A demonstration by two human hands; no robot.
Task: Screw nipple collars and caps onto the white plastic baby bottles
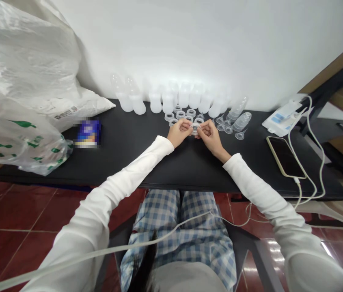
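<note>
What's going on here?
Someone seated is holding a small clear ring in the fingers of both the left hand and the right hand, just above a black table. More clear rings lie just beyond the hands, and a row of translucent bottles stands along the wall. Stacked clear funnel-shaped parts lie to the right, with a phone further along.

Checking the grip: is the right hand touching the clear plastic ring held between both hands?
Touching. The head view shows the right hand pinching the edge of the clear plastic ring.
</note>
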